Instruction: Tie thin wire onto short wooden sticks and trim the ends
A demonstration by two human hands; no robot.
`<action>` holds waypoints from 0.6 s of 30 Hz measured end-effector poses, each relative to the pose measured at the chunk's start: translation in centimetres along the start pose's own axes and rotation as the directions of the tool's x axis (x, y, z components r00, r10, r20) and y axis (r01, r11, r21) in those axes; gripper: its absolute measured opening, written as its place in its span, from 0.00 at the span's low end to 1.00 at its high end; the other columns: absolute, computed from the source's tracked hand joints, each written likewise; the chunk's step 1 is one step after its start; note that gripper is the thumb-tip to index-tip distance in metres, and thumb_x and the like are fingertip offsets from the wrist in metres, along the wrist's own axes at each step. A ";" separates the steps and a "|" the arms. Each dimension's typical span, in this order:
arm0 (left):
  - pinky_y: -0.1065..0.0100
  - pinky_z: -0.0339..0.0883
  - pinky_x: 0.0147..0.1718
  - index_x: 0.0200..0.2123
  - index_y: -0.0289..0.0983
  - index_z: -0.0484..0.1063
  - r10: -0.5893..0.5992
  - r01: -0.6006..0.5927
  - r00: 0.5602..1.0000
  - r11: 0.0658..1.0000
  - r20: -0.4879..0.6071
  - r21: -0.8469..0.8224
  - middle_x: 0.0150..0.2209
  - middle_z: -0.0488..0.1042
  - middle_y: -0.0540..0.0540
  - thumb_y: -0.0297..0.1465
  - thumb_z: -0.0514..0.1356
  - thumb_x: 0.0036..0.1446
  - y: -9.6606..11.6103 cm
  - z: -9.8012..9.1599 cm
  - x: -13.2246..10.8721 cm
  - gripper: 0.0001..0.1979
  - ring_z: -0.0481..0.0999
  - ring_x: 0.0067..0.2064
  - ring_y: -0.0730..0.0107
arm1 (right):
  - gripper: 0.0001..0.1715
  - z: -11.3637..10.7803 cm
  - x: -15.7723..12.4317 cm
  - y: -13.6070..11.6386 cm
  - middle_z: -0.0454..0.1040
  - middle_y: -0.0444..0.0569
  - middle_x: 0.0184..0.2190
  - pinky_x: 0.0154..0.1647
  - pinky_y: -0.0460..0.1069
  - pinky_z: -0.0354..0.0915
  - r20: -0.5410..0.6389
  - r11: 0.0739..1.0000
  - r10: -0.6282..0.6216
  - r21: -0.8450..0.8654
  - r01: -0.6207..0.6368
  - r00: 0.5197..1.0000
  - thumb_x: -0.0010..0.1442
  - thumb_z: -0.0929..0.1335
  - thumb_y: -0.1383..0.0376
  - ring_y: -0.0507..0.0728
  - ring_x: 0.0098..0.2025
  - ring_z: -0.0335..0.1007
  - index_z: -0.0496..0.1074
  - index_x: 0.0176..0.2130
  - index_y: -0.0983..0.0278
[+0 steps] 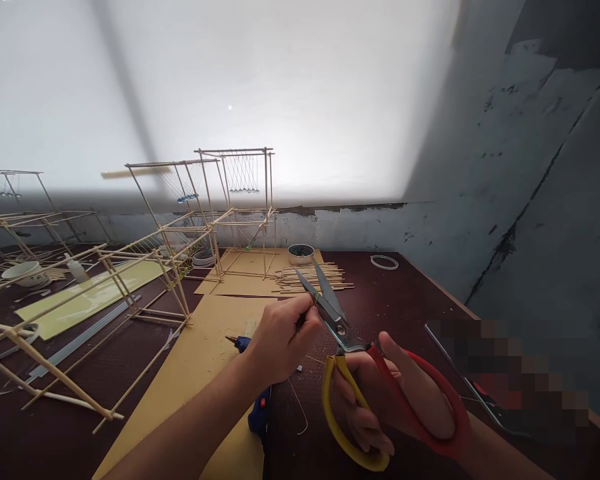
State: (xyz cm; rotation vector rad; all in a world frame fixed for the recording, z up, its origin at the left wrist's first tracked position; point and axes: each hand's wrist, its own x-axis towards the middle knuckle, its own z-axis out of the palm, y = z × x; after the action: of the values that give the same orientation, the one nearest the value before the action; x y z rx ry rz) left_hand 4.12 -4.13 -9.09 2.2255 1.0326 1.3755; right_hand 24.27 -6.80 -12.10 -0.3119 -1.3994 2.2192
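Note:
My right hand [370, 400] grips a pair of scissors [340, 330] with one red and one yellow handle, thumb through the red loop and fingers through the yellow one. The blades are spread and point up and away. Beside them my left hand [285, 337] is closed in a pinch, its fingertips close to the lower blade. A pale bit of thin string [316, 301] shows at those fingertips. More thin string [305, 413] curls down below the hand. Partly hidden behind my left forearm lies a blue glue gun [259, 417], its nozzle pointing left.
Stick frames [235, 213] with rows of hanging glass beads stand at left and centre back. A pile of thin sticks [313, 277] lies near a round tin [301, 252]. Tan board [180, 387] covers part of the dark table. A tape ring [384, 262] and a blurred flat object [505, 380] lie right.

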 end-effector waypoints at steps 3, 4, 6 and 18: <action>0.71 0.49 0.25 0.25 0.38 0.49 0.025 -0.025 1.000 1.000 0.016 -0.008 0.21 0.52 0.55 0.27 0.51 0.65 0.1 0.3 -0.2 0.16 0.52 0.24 0.76 | 0.48 0.3 0.1 -0.1 0.62 0.43 0.21 0.21 0.46 0.60 -0.012 1.000 -0.005 -0.014 0.004 1.000 0.62 0.45 0.32 0.49 0.16 0.57 0.66 0.35 0.67; 0.71 0.48 0.25 0.25 0.38 0.49 0.030 -0.029 0.999 0.999 0.022 -0.011 0.21 0.52 0.55 0.26 0.51 0.65 0.1 0.4 -0.3 0.16 0.51 0.24 0.76 | 0.47 0.4 0.1 -0.1 0.62 0.43 0.21 0.21 0.46 0.60 -0.017 1.000 -0.006 -0.018 0.006 1.000 0.63 0.45 0.32 0.49 0.16 0.57 0.66 0.35 0.67; 0.71 0.48 0.24 0.25 0.38 0.49 0.033 -0.033 0.999 0.999 0.028 -0.016 0.21 0.53 0.55 0.26 0.51 0.65 0.2 0.6 -0.3 0.16 0.51 0.24 0.76 | 0.46 0.4 0.1 -0.1 0.62 0.43 0.21 0.21 0.46 0.60 -0.030 1.000 -0.007 -0.028 0.006 1.000 0.63 0.46 0.33 0.49 0.16 0.57 0.66 0.35 0.67; 0.73 0.47 0.23 0.25 0.38 0.49 0.061 -0.060 0.997 0.997 0.043 -0.040 0.21 0.53 0.56 0.23 0.53 0.61 -0.3 0.6 -0.4 0.15 0.50 0.24 0.78 | 0.43 0.6 -0.1 -0.1 0.63 0.43 0.20 0.22 0.46 0.64 -0.056 0.999 0.035 -0.029 -0.036 0.998 0.64 0.49 0.33 0.50 0.17 0.61 0.65 0.33 0.67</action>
State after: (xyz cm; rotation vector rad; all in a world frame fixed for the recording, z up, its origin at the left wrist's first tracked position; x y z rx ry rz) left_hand 4.41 -4.21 -9.80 2.2659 0.9229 1.3524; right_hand 24.10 -7.24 -11.71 -0.4085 -1.4087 2.2030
